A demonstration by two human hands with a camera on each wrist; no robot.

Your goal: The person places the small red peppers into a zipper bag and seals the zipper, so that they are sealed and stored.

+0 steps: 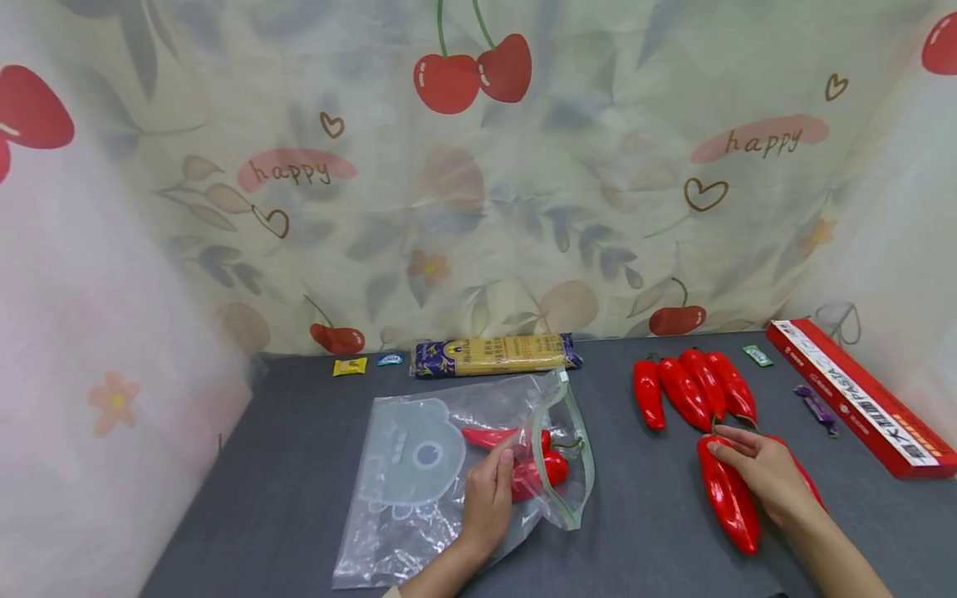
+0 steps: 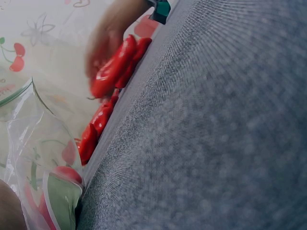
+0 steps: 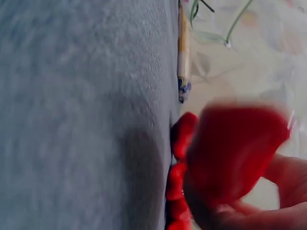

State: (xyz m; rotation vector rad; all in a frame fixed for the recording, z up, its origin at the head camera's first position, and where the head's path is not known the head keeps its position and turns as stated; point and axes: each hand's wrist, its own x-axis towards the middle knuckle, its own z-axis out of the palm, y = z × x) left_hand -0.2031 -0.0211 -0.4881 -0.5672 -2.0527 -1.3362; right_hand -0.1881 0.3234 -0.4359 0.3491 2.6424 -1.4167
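My right hand (image 1: 770, 473) holds a shiny red chili pepper (image 1: 727, 498) by its stem end, thumb and fingers about it. It is lifted off the cloth in the right wrist view, where the pepper (image 3: 235, 148) is blurred. Another red pepper (image 1: 800, 473) lies partly hidden behind that hand. My left hand (image 1: 489, 498) grips a clear zip bag (image 1: 419, 540) with a pale green seal and a printed grey-blue animal. Inside the bag, near its mouth on the right, are red peppers (image 1: 549, 471), partly covered by the hand.
Several red peppers (image 1: 684, 394) lie together beyond my right hand. A pasta packet (image 1: 493, 355) lies at the back, with small yellow (image 1: 350, 366) and blue candies (image 1: 390, 359) beside it. A red pasta box (image 1: 860, 399), purple candy (image 1: 817, 409) and green candy (image 1: 758, 355) lie right.
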